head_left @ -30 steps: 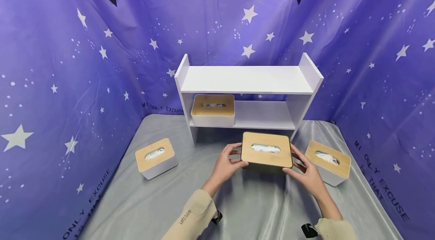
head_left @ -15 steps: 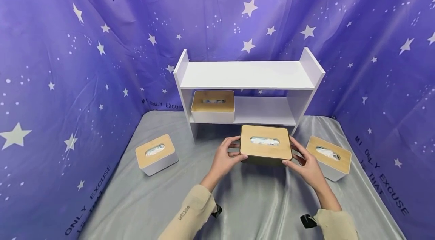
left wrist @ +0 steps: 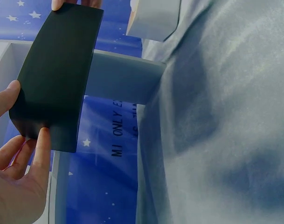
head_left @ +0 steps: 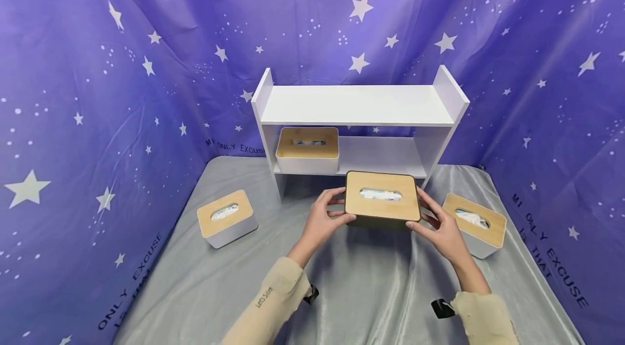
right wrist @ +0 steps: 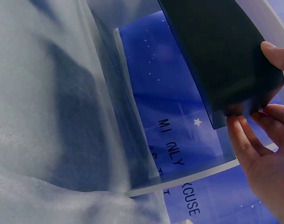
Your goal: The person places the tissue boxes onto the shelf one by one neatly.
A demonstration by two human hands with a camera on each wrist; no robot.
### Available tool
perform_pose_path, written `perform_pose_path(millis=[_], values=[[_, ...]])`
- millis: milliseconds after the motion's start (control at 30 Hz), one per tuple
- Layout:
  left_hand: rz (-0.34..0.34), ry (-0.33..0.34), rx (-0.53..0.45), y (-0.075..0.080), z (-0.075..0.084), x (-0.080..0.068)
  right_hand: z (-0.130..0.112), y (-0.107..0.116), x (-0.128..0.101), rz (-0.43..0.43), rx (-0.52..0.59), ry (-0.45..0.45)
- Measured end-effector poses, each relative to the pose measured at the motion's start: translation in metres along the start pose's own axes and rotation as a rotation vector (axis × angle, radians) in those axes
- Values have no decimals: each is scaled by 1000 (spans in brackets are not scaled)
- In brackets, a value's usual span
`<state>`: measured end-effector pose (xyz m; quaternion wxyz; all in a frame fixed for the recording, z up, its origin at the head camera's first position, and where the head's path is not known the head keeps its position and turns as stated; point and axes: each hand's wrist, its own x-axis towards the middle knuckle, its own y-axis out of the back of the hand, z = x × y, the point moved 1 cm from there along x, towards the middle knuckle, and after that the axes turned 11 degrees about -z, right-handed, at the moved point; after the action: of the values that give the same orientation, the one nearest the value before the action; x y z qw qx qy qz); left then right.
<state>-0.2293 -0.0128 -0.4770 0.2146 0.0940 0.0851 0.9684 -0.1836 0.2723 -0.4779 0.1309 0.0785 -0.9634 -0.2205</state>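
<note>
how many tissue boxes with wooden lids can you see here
4. A dark box held between the left hand and right hand; one on the shelf's lower tier; one on the cloth at left; one at right.

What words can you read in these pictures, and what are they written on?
"MI ONLY EXCUSE" on the purple star cloth, behind the white shelf.
"ONLY EXCUSE" on the cloth's left side.
"MI ONLY EXCUSE IS THAT" on its right side, partly hard to read.
"Let's Slim" on the left sleeve, small, uncertain.
</note>
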Motion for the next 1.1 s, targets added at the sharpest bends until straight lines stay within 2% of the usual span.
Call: perform_pose_path(millis=[100, 200, 300, 367, 567, 1100], values=[[-3, 2, 11, 1, 5, 1, -1, 1, 2, 2, 3, 7], [-7, 1, 15, 2, 21, -2, -2, 3, 4, -1, -3, 7], [-3, -26, 7, 4, 37, -5, -3, 4, 7, -4, -5, 14], [-5, -28, 13, 5, 33, -1, -4, 6, 9, -4, -4, 18], [4, -37, 18, 6, 9, 12, -7, 7, 14, 9, -13, 15], [23, -52, 41, 7, 12, 11, -11, 8, 14, 22, -10, 20]])
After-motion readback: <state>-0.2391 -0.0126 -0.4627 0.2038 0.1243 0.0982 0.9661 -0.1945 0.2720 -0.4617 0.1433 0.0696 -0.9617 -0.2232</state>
